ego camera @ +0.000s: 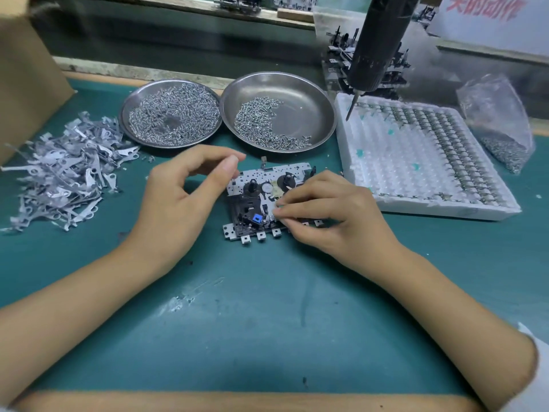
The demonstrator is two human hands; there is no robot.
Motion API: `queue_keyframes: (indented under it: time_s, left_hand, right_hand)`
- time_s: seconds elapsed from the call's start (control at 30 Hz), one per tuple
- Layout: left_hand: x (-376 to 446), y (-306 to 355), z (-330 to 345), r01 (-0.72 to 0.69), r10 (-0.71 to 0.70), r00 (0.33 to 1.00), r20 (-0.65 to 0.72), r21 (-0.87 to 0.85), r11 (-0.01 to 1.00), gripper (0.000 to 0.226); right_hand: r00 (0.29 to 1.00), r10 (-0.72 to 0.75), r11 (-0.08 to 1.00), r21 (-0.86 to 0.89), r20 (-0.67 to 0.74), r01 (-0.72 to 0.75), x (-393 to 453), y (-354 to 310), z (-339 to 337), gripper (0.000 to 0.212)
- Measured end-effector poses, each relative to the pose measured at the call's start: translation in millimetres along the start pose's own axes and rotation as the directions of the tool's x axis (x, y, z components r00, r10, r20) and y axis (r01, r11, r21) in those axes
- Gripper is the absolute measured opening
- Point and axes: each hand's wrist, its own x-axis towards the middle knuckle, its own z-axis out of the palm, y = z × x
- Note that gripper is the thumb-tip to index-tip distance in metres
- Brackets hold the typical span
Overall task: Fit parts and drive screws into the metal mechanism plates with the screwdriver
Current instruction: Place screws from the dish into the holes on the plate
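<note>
Two hands at one mechanism plate, mid-surface.
My right hand pinches a small part onto it; my left hand hovers, fingers loosely curled, holding nothing; screwdriver hangs above the far edge.

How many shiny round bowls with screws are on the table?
2. The left bowl sits beside the pile of metal levers; the right bowl sits beside the white tray.

Legible text: one item only — a white sign at the bench's far right corner, behind the bag. Large red Chinese characters, top cut by the frame edge; lower part reads roughly "关的动作" — first character uncertain. No labels, brands or numbers readable elsewhere.
</note>
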Motion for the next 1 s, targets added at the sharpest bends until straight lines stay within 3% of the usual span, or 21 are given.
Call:
queue_keyframes:
  time_s: [0.2, 0.33, 0.47, 0.73, 1.0]
  left_hand:
    - [-4.1, 5.3, 2.3, -0.025, 0.024, 0.999, 0.032, 0.034, 0.999, 0.013]
    - [-8.5, 11.7, 4.2, -0.133, 0.113, 0.985, 0.128, 0.160, 0.978, 0.008]
    - [-15.4, 16.3, 9.7, -0.253, 0.178, 0.947, 0.266, 0.279, 0.926, 0.026]
    - [-23.0, 18.5, 24.2, -0.134, 0.068, 0.977, 0.204, 0.330, 0.935, 0.033]
    - [-21.3, 15.6, 26.5, -0.151, 0.073, 0.976, 0.203, 0.405, 0.902, 0.031]
  right_hand:
    - [0.998, -0.054, 0.998, -0.042, 0.016, 0.054, -0.3, 1.1, 0.7, 0.010]
    - [0.998, -0.048, 0.998, -0.033, 0.027, 0.049, -0.4, 0.0, -0.3, 0.010]
    - [0.998, -0.003, 1.000, -0.003, 0.066, 0.004, -0.5, -0.1, -1.6, 0.013]
    - [0.991, 0.121, 0.984, 0.123, 0.059, -0.128, 1.3, -4.0, -2.0, 0.017]
    - [0.980, 0.188, 0.963, 0.183, 0.071, -0.198, 1.6, -8.1, -5.2, 0.017]
